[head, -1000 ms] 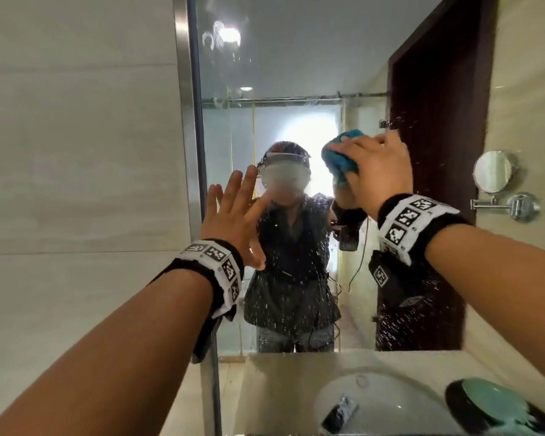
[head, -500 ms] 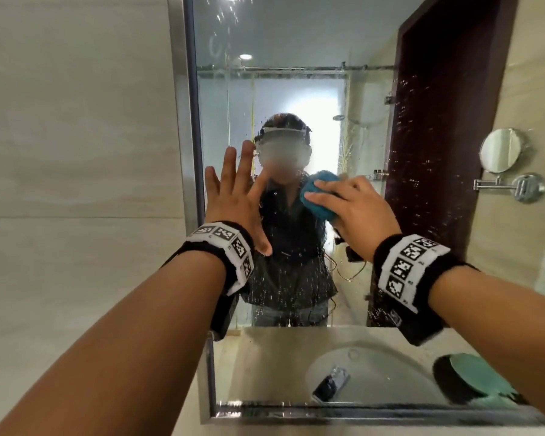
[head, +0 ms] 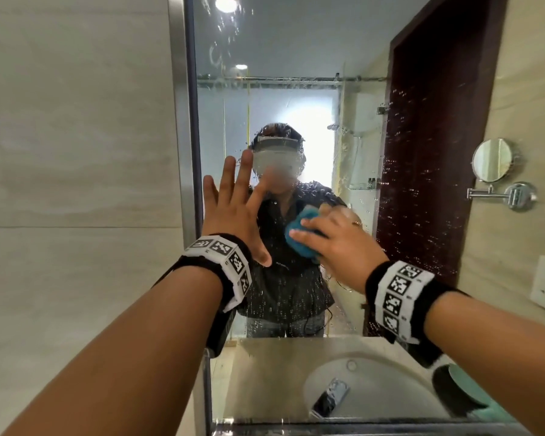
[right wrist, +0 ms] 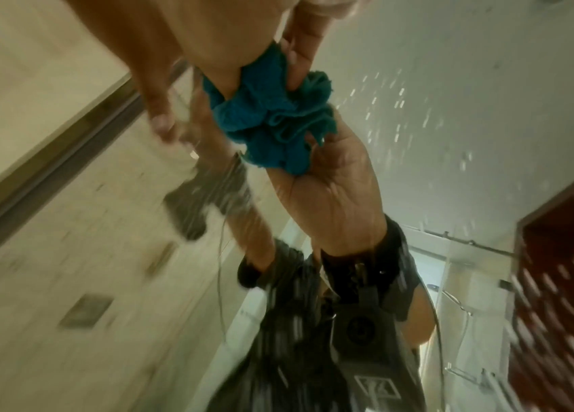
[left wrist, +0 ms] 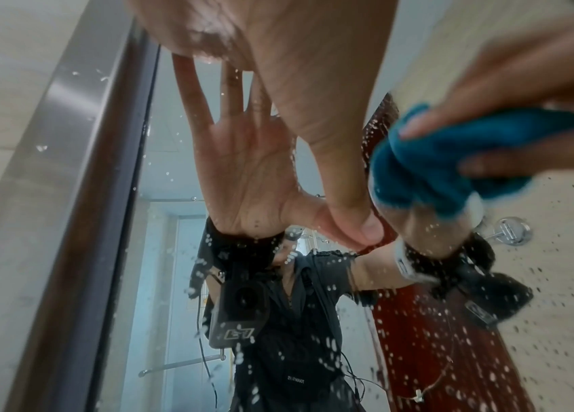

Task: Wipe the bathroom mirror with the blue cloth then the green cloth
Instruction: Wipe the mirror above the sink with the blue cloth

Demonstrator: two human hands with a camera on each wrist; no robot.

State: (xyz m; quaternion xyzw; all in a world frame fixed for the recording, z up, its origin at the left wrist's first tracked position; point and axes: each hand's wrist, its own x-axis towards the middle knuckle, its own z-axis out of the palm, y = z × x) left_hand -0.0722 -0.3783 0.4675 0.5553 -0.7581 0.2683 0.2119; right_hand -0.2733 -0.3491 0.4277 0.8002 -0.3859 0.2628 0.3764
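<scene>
Clearly soft and light, blue cloth (head: 299, 234) bunched under curled right hand (head: 337, 243) against wet, droplet-slick mirror (head: 296, 89), best gripped as a wad and pressed flat, with left hand (head: 233, 212) spread open on glass beside it.

The right hand (right wrist: 208, 55), at about twelve o'clock in the picture, grips the bunched blue cloth (right wrist: 271, 122) and presses it on the mirror (right wrist: 454, 97), whose glass carries water drops toward three o'clock.
</scene>
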